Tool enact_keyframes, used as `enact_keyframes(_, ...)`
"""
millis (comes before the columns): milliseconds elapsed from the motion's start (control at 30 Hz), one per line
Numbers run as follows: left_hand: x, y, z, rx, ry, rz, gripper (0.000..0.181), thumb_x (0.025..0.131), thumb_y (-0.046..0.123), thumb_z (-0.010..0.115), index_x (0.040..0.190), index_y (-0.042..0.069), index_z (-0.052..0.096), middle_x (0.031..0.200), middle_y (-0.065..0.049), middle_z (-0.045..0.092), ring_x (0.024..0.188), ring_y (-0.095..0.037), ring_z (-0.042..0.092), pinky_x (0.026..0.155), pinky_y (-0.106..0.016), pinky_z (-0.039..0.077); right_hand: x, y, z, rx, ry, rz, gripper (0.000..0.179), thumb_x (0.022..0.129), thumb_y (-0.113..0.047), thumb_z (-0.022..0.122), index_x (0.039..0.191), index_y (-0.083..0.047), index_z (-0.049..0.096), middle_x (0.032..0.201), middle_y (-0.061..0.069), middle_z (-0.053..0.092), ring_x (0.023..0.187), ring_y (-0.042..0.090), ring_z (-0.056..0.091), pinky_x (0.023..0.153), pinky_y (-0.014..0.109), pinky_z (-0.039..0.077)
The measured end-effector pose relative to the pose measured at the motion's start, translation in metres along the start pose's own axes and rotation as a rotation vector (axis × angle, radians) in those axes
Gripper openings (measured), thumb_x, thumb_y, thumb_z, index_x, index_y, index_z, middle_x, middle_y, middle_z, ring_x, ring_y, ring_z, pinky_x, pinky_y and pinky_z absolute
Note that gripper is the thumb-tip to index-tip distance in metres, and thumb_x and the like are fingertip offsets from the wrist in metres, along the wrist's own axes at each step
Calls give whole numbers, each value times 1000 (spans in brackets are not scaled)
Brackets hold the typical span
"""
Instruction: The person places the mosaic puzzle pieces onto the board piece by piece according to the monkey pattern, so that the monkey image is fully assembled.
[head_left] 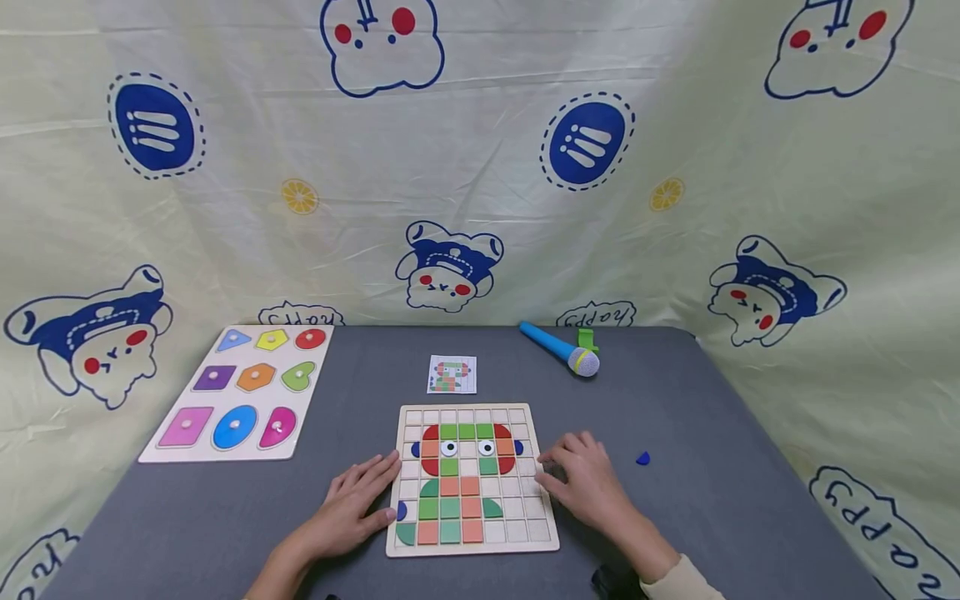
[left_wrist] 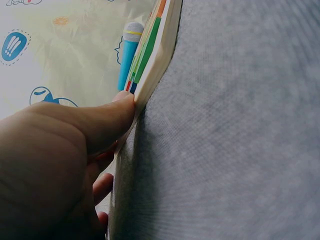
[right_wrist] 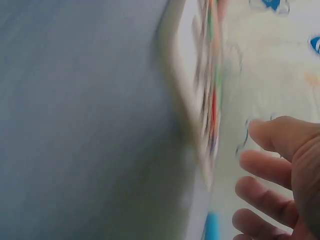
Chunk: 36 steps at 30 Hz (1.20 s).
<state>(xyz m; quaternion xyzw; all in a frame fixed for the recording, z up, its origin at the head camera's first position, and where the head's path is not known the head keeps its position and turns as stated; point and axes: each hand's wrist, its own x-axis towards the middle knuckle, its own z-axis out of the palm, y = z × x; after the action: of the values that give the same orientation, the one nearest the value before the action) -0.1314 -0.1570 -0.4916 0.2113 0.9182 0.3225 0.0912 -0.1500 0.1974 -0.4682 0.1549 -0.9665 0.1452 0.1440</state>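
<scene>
A wooden grid board (head_left: pixel 517 531) with colored tiles forming a figure lies on the grey table. Along its left edge rests my left hand (head_left: pixel 351 510), fingers fairly straight, the thumb at the rim near a blue half-round tile (head_left: pixel 402 510). In the left wrist view that thumb (left_wrist: pixel 112 117) touches the board's side. My right hand (head_left: pixel 588 483) hovers at the board's right edge, fingers loosely bent with nothing between them. The right wrist view shows its thumb and fingers (right_wrist: pixel 267 200) apart from one another. A small blue piece (head_left: pixel 642 458) lies on the table to the right.
A printed pattern card (head_left: pixel 452 375) lies behind the board. At back left is a white shape puzzle (head_left: pixel 217 392) with several colored pieces. A blue toy microphone (head_left: pixel 558 346) and a green block (head_left: pixel 587 337) lie at back right. A patterned curtain (head_left: pixel 480 167) hangs behind the table.
</scene>
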Motion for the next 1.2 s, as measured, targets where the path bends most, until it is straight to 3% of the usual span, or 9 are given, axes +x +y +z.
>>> enact_keyframes(267, -1, -1, 0, 21, 15, 27, 66, 90, 40, 57, 146, 13, 35, 155, -5, 30, 142, -36, 23, 106, -64, 14, -17, 67, -18, -77, 34, 134, 19, 74, -27, 78, 87, -15, 72, 84, 1, 60, 81, 22, 50, 70, 40, 37)
enact_keyframes(500, 0, -1, -1, 20, 8, 23, 67, 90, 40, 58, 147, 13, 35, 156, -4, 30, 142, -36, 23, 107, -64, 13, -28, 105, -32, -121, -51, 243, 25, 76, -29, 76, 93, -11, 72, 89, 8, 62, 83, 29, 50, 71, 46, 36)
enact_keyframes(733, 0, -1, 0, 18, 10, 14, 66, 90, 38, 59, 146, 13, 35, 155, -4, 30, 142, -35, 23, 107, -64, 13, -30, 123, -35, -137, -59, 280, 28, 76, -29, 76, 94, -8, 71, 93, 14, 63, 84, 33, 51, 71, 51, 37)
enact_keyframes(1200, 0, -2, 0, 29, -3, 15, 66, 91, 37, 58, 147, 13, 34, 156, -5, 29, 143, -35, 22, 107, -64, 13, -24, 130, -34, -146, -130, 303, 33, 77, -32, 74, 97, -5, 70, 94, 15, 62, 86, 35, 52, 74, 53, 39)
